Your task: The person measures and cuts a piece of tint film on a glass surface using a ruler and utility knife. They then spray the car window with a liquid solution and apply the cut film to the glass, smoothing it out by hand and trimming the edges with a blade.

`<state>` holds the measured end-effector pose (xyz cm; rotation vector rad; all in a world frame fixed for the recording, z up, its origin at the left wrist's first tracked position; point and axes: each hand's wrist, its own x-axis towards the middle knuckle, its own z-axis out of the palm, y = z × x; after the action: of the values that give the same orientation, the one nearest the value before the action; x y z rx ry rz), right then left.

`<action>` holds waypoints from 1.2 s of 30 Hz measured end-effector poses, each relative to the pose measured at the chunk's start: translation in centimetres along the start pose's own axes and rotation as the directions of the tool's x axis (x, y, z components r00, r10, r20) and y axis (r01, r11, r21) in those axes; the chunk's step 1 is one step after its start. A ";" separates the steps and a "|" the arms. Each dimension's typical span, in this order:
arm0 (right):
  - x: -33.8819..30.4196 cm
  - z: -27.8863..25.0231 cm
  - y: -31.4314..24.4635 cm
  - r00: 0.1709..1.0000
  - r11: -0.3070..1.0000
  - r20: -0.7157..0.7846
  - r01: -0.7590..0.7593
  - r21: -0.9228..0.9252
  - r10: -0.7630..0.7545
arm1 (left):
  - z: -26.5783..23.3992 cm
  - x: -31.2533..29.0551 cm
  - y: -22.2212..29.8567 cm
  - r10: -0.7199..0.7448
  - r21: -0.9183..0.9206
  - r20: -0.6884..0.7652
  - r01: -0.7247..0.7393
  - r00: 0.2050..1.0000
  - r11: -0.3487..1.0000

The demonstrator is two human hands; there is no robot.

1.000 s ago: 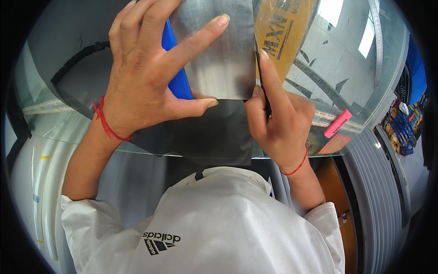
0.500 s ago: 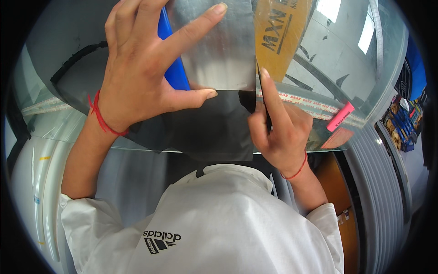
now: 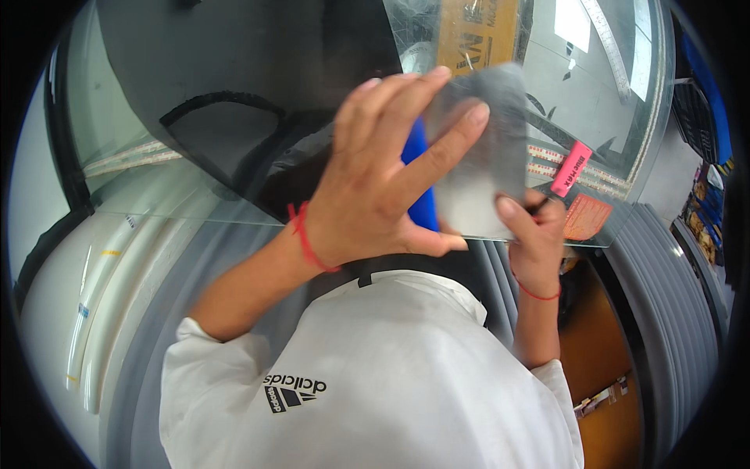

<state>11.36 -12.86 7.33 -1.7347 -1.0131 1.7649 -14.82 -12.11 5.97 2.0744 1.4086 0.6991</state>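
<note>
My left hand (image 3: 383,164) is spread over a flat metal plate with a blue grip (image 3: 420,176), its thumb at the plate's near edge and its index finger across the face. The shiny grey plate (image 3: 476,156) is raised and blurred. Just right of it, my right hand (image 3: 539,234) is closed round a slim dark tool (image 3: 541,205) that looks like a cutter knife; its fingers and most of the tool are hidden behind the plate. Dark film (image 3: 312,47) covers the left part of the glass table (image 3: 141,184), with a curved black strip (image 3: 226,100) on it.
Beneath and beyond the plate is a yellow-brown printed panel (image 3: 500,35). A pink block (image 3: 571,168) and a red-orange card (image 3: 587,216) lie at the right near white measuring tapes (image 3: 609,181). Pale rolls (image 3: 101,313) stand at the left.
The plate has moved right and toward me with my left hand. My right hand has drawn nearer, its index finger no longer stretched along the tool. The dark film no longer shows at the near edge.
</note>
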 end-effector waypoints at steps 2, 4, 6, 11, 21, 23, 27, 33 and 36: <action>-1.5 -2.3 0.7 0.987 0.991 -0.158 0.039 0.131 -0.018 | 0.7 0.4 -0.3 -0.081 -0.029 -0.099 0.079 0.992 0.996; -2.4 -4.7 0.1 0.967 0.943 -0.251 0.054 0.328 0.032 | 2.5 -0.1 -3.4 -0.150 0.093 -0.254 0.178 0.955 0.980; -3.5 -9.8 2.4 0.986 0.878 -0.163 0.106 0.466 -0.032 | 4.3 0.1 -4.6 -0.192 0.178 -0.321 0.258 0.928 0.949; -4.3 -14.5 3.2 0.956 0.830 -0.291 0.181 0.527 -0.024 | 6.8 1.0 -5.5 -0.117 0.380 -0.359 0.259 0.926 0.888; -5.6 -18.8 1.7 0.935 0.719 -0.321 0.324 0.615 -0.147 | 8.0 1.1 -2.1 -0.206 0.455 -0.173 0.264 0.963 0.850; -5.9 -19.6 1.1 0.930 0.697 -0.316 0.354 0.624 -0.189 | 10.1 0.9 0.6 -0.140 0.423 -0.107 0.173 0.984 0.889; -6.2 -22.1 0.4 0.929 0.653 -0.320 0.361 0.666 -0.187 | 11.6 0.2 4.2 -0.043 0.368 -0.048 0.057 0.998 0.928; -3.5 -24.3 0.9 0.932 0.660 -0.307 0.354 0.663 -0.191 | 12.6 -6.4 10.9 0.081 -0.471 0.325 0.087 0.942 0.878; -1.0 -23.2 1.0 0.921 0.736 -0.360 0.348 0.580 -0.152 | 10.2 -10.2 14.3 -0.121 -0.483 0.600 0.478 0.791 0.734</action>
<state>34.42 -10.04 8.78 -1.2835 -0.4113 1.3905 -1.67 -27.59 7.07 1.3072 0.9813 0.3197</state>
